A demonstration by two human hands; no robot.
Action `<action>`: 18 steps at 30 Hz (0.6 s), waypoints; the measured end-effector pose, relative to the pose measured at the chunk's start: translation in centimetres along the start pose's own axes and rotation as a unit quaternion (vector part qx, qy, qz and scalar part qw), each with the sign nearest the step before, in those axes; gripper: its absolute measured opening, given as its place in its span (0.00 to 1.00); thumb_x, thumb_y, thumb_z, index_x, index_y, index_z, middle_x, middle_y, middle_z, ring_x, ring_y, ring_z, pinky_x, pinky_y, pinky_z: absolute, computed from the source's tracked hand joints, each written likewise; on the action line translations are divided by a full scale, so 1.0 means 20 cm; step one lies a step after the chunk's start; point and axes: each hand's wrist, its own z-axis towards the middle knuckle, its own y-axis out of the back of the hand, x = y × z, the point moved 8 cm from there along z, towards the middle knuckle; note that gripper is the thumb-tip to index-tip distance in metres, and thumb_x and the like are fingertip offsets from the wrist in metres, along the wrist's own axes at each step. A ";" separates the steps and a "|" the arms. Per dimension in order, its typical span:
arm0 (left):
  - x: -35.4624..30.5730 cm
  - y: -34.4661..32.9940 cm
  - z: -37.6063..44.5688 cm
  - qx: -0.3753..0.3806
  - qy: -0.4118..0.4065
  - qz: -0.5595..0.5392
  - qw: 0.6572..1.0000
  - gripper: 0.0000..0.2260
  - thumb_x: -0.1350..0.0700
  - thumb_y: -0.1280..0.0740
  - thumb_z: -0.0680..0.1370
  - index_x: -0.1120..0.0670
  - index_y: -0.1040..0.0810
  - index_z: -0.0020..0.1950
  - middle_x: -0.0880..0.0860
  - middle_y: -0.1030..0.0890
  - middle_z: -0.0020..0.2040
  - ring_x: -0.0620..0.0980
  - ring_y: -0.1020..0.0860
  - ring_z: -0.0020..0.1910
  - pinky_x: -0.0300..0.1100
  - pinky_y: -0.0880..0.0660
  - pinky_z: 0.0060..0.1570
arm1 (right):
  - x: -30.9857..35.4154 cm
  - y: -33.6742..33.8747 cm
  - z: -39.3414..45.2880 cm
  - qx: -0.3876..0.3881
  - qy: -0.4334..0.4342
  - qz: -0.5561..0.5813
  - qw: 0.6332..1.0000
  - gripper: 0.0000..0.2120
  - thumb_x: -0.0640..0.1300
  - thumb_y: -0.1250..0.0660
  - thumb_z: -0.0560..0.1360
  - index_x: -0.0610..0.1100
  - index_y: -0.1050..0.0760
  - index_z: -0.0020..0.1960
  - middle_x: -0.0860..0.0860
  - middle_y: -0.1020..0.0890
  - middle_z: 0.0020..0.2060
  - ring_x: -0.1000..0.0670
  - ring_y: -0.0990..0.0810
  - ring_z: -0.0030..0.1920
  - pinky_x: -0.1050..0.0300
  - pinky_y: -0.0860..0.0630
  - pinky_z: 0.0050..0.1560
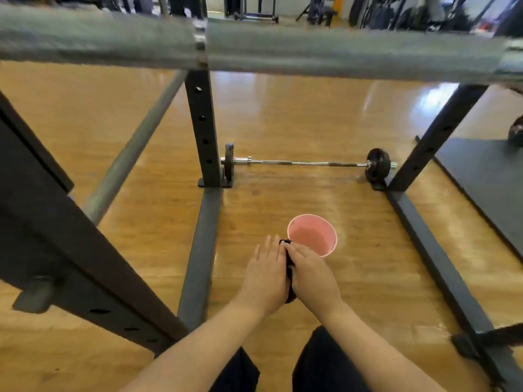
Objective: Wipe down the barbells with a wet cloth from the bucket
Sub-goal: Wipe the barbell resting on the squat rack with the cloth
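While a person stands inside a dark steel rack point(202, 123) on a glossy wooden gym floor point(283, 108), both hands meet low in the frame over a dark cloth point(289, 271), only a thin strip of which shows between them. Their left hand point(266, 275) lies with fingers straight and together against the cloth's left side; their right hand point(310, 271) curls its fingers over the cloth from the other side, gripping it. Just beyond the right hand's fingertips, a pink bucket point(312, 234) stands upright on the floor, its open mouth facing the camera, and the upper end of the cloth reaches the bucket's near-left rim. Farther off, between the rack's two far uprights, a barbell point(308, 163) rests on the floor with a black plate at each end, its silvery shaft running left to right. A second, thick grey barbell point(311, 49), blurred and very close to the camera, crosses the whole upper frame on the rack. A grey mat point(486, 176) lies at right, and the person's dark trousers point(319, 363) show at the bottom edge, with blurred gym equipment behind
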 end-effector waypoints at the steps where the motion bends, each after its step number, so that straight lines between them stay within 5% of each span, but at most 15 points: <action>1: -0.01 -0.08 0.05 0.006 -0.014 0.011 1.000 0.29 0.51 0.48 0.82 0.59 0.58 0.77 0.57 0.57 0.78 0.54 0.59 0.77 0.46 0.61 0.73 | -0.07 -0.04 0.00 -0.011 -0.010 0.005 1.000 0.19 0.33 0.36 0.74 0.41 0.25 0.65 0.49 0.21 0.59 0.51 0.23 0.60 0.66 0.34 0.61; 6: -0.06 -0.48 0.36 -0.019 -0.045 0.063 0.997 0.27 0.52 0.50 0.83 0.59 0.56 0.78 0.57 0.54 0.78 0.54 0.57 0.77 0.49 0.57 0.74 | -0.53 -0.32 0.02 -0.029 -0.061 0.005 0.998 0.21 0.35 0.41 0.78 0.41 0.33 0.71 0.48 0.28 0.67 0.50 0.31 0.68 0.61 0.38 0.67; 12: -0.14 -0.80 0.74 -0.051 -0.038 0.070 0.996 0.27 0.51 0.50 0.83 0.60 0.55 0.78 0.57 0.53 0.78 0.55 0.57 0.77 0.49 0.57 0.74 | -1.07 -0.47 0.07 -0.055 -0.075 -0.032 0.995 0.19 0.33 0.39 0.76 0.39 0.29 0.67 0.47 0.23 0.60 0.46 0.25 0.59 0.57 0.30 0.55; 18: -0.48 -0.87 1.07 -0.064 -0.059 0.070 0.994 0.27 0.50 0.51 0.83 0.59 0.57 0.77 0.57 0.56 0.78 0.55 0.58 0.77 0.50 0.57 0.74 | -1.48 -0.32 0.10 -0.060 -0.066 -0.060 0.994 0.16 0.34 0.37 0.75 0.38 0.25 0.63 0.47 0.21 0.57 0.47 0.24 0.58 0.62 0.31 0.55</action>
